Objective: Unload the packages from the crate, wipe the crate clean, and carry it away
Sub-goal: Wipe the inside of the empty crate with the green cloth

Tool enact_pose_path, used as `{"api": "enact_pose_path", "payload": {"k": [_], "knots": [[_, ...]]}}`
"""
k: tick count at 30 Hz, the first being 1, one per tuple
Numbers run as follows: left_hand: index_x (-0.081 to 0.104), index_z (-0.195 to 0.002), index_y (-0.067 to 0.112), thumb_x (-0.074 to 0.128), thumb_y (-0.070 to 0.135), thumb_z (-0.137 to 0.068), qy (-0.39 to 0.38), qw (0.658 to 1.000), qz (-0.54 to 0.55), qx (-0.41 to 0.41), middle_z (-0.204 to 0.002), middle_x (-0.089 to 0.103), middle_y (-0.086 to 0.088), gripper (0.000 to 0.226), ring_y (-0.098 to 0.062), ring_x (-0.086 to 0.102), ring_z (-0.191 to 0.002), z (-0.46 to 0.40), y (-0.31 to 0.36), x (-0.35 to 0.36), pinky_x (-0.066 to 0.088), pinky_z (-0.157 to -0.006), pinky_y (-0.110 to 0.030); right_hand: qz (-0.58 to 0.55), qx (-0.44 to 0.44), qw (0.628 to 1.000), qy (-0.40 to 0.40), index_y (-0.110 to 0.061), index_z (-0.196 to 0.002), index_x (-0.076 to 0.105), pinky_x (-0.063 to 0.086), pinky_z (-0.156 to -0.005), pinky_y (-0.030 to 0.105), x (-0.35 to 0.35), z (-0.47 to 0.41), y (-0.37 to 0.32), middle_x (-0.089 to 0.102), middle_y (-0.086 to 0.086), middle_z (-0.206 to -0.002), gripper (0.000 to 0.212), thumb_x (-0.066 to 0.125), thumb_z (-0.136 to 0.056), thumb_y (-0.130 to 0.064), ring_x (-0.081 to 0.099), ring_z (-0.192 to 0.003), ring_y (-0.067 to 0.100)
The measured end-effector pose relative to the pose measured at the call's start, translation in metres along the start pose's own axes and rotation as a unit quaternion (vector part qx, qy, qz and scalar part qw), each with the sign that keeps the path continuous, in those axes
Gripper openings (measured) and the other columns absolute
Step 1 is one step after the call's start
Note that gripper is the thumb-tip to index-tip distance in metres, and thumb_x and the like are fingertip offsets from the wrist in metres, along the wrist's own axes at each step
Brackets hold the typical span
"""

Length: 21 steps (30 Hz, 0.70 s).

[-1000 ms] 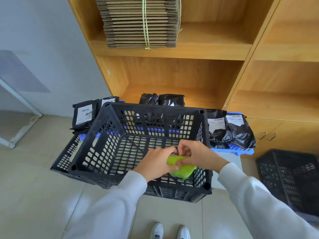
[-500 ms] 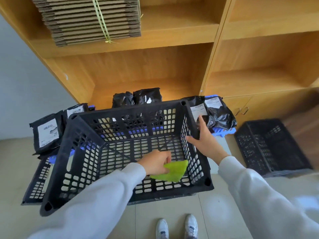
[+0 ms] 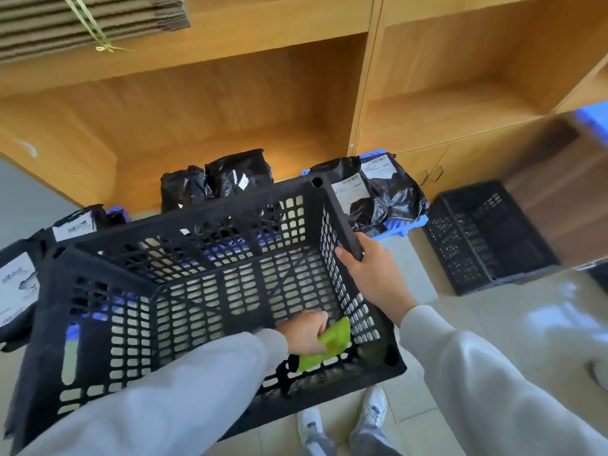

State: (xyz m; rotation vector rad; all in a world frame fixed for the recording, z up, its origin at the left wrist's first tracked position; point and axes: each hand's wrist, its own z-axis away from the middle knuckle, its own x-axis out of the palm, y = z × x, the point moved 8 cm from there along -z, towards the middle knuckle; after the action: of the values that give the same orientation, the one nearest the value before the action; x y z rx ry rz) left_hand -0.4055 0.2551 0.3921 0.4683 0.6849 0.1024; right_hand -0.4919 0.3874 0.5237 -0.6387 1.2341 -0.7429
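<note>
Black crate (image 3: 210, 291) at frame centre, emptied, tilted toward the camera; right hand (image 3: 371, 274) now off the cloth and clamped on the right rim, steadying; left hand (image 3: 304, 334) alone pinching the green cloth (image 3: 332, 340) against the lower-right inside corner; wiping evidently starting one-handed; packages (image 3: 378, 195) piled behind on a blue pallet (image 3: 401, 225); second crate (image 3: 487, 238) at right; wooden shelves (image 3: 230, 103) above.

Left hand (image 3: 304, 332) hides part of the green cloth (image 3: 330, 343).
</note>
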Motion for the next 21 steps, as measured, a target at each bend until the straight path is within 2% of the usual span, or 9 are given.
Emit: {"api": "enact_pose_path", "payload": {"k": [2,4,8,12,15,20,21], "knots": [[0.045,-0.089,0.020,0.072,0.028,-0.083,-0.017,1.000,0.002,0.008,-0.083,0.049,0.006,0.029,-0.020,0.048,-0.086,-0.005,0.002,0.013,0.037,-0.066,-0.035,0.016,0.000,1.000,0.006,-0.037,-0.104,0.056,0.041,-0.057,0.028,0.000,0.000,0.000,0.063,-0.011,-0.074,0.009,0.059,-0.098,-0.044,0.061,-0.068,0.010],[0.047,-0.093,0.019,0.073,0.033,-0.084,-0.036,0.999,0.006,0.017,-0.088,0.051,0.004,0.031,-0.022,0.050,-0.089,-0.009,0.005,0.028,0.039,-0.069,-0.035,0.022,0.005,1.000,0.010,-0.033,-0.108,0.059,0.044,-0.060,0.030,0.001,-0.001,0.003,0.062,-0.012,-0.076,0.016,0.059,-0.097,-0.044,0.061,-0.070,0.013],[0.051,-0.118,0.019,0.067,0.036,-0.091,-0.051,0.998,-0.001,0.035,-0.116,0.062,-0.008,0.036,-0.029,0.058,-0.107,-0.015,0.010,0.037,0.049,-0.088,-0.041,0.012,0.014,1.000,0.012,-0.031,-0.114,0.061,0.045,-0.061,0.030,0.001,-0.002,0.007,0.061,-0.014,-0.074,0.021,0.059,-0.096,-0.043,0.063,-0.071,0.017],[0.051,-0.143,0.017,0.061,0.038,-0.098,-0.071,0.996,-0.023,0.053,-0.137,0.058,-0.014,0.051,-0.032,0.054,-0.127,-0.020,0.012,0.038,0.047,-0.102,-0.041,0.015,0.015,1.000,0.016,-0.032,-0.114,0.062,0.048,-0.062,0.032,0.001,-0.001,0.006,0.063,-0.013,-0.075,0.021,0.059,-0.096,-0.042,0.064,-0.070,0.015],[0.055,-0.137,0.013,0.061,0.033,-0.099,-0.073,0.994,-0.043,0.067,-0.133,0.060,-0.016,0.043,-0.036,0.055,-0.124,-0.017,0.018,0.037,0.048,-0.099,-0.043,0.017,0.018,1.000,0.014,-0.034,-0.114,0.061,0.054,-0.066,0.034,0.001,-0.001,0.005,0.067,-0.011,-0.080,0.022,0.059,-0.095,-0.045,0.066,-0.072,0.015],[0.058,-0.131,0.010,0.066,0.033,-0.096,-0.045,0.994,-0.019,0.101,-0.130,0.063,-0.016,0.043,-0.033,0.057,-0.121,-0.001,0.033,0.020,0.048,-0.100,-0.043,0.026,0.018,0.999,0.016,-0.031,-0.105,0.060,0.043,-0.058,0.030,-0.002,0.001,0.001,0.062,-0.010,-0.073,0.014,0.059,-0.096,-0.041,0.062,-0.067,0.014],[0.060,-0.126,0.010,0.067,0.034,-0.095,-0.040,0.993,-0.017,0.112,-0.125,0.064,-0.015,0.039,-0.033,0.058,-0.119,0.003,0.037,0.017,0.049,-0.096,-0.042,0.026,0.019,0.999,0.013,-0.030,-0.104,0.060,0.043,-0.058,0.030,-0.002,0.001,0.001,0.062,-0.009,-0.073,0.012,0.059,-0.097,-0.041,0.062,-0.067,0.015]]}}
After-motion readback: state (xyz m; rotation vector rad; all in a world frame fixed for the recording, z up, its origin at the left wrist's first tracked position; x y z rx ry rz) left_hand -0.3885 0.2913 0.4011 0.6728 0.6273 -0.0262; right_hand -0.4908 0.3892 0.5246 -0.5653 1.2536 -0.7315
